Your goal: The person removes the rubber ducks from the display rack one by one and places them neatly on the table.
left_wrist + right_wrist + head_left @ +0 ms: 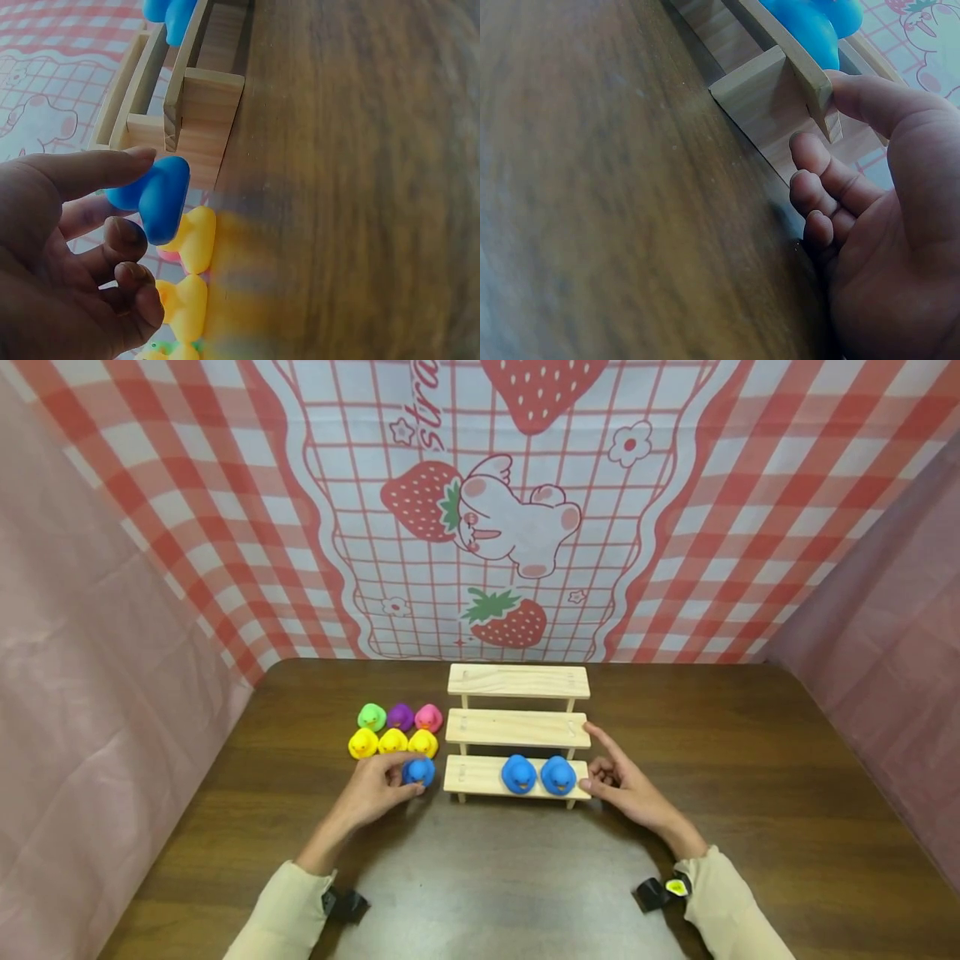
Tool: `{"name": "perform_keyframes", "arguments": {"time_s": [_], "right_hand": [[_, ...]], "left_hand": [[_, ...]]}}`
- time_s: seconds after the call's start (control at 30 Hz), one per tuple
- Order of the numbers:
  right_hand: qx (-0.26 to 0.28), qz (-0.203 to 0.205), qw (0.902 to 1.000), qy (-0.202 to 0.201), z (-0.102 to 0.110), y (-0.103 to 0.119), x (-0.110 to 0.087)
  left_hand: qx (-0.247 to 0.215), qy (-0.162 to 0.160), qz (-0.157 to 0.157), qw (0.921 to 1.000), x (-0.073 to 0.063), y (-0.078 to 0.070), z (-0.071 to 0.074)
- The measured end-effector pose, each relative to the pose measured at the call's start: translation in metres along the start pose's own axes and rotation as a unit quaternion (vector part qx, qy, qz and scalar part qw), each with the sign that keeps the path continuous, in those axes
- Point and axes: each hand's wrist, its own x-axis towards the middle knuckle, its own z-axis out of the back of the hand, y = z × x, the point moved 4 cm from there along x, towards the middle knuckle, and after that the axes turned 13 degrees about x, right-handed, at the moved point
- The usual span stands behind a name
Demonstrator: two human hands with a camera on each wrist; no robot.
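Observation:
My left hand pinches a blue rubber duck between thumb and fingers, left of the lowest step of a three-step wooden shelf. In the left wrist view this duck appears slightly raised off the table. Two more blue ducks, one beside the other, sit on the right part of the lowest step. At the shelf's right end, my right hand touches the lowest step with its thumb, and its forefinger reaches to the middle step. The other fingers curl loosely in the right wrist view, holding nothing.
Left of the shelf stand three yellow ducks in a row. Behind them are a green, a purple and a pink duck. A strawberry-print cloth hangs behind the brown wooden table.

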Motion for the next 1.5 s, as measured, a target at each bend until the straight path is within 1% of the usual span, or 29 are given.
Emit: {"name": "perform_keyframes", "arguments": {"time_s": [0.27, 0.43, 0.63, 0.87, 1.03, 1.2, 1.27, 1.37, 1.5], "right_hand": [[0.0, 0.004, 1.0, 0.003, 0.0, 0.0, 0.001], [-0.005, -0.003, 1.0, 0.001, 0.0, 0.0, 0.001], [-0.006, -0.003, 1.0, 0.001, 0.0, 0.0, 0.0], [-0.006, -0.005, 1.0, 0.003, 0.0, 0.001, 0.0], [-0.006, -0.006, 1.0, 0.003, 0.0, 0.002, 0.0], [-0.006, -0.007, 1.0, 0.003, -0.001, 0.002, 0.0], [-0.007, -0.008, 0.9999, 0.002, 0.0, 0.002, 0.0], [-0.006, -0.011, 0.9999, 0.002, -0.001, 0.002, 0.0], [-0.005, -0.012, 0.9999, 0.002, -0.001, 0.003, 0.001]], "left_hand": [[0.002, 0.008, -0.021, 0.9997, 0.001, 0.008, -0.003], [0.0, 0.026, -0.023, 0.9994, 0.002, 0.012, -0.005], [0.002, 0.037, -0.03, 0.9988, 0.002, 0.015, -0.009], [-0.003, 0.046, -0.013, 0.9989, 0.003, 0.016, -0.01], [-0.004, 0.044, -0.011, 0.9989, 0.003, 0.019, -0.01], [-0.006, 0.041, -0.014, 0.9991, 0.004, 0.021, -0.009], [-0.004, 0.039, -0.02, 0.999, 0.004, 0.021, -0.009], [-0.004, 0.037, -0.018, 0.9992, 0.003, 0.021, -0.006], [-0.007, 0.026, -0.013, 0.9995, 0.002, 0.017, 0.001]]}}
